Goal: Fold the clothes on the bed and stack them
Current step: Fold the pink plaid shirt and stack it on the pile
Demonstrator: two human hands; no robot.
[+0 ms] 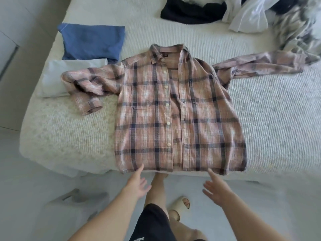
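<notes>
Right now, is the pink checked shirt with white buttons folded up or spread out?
Spread out. The pink checked shirt lies flat, front up, on the white bed, both sleeves stretched sideways, nothing folded yet.

the heap of unfolded clothes (271, 13) at the bed's far right runs off the top and right edges and is smeared by blur. the plaid shirt's right cuff (307, 60) blurs into that heap.

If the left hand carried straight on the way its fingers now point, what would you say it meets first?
Most likely the bottom hem of the plaid shirt. The left hand is open, its fingers aimed up and forward at the hem's left corner, at the bed edge. They look nearly touching, though depth is unclear.
</notes>
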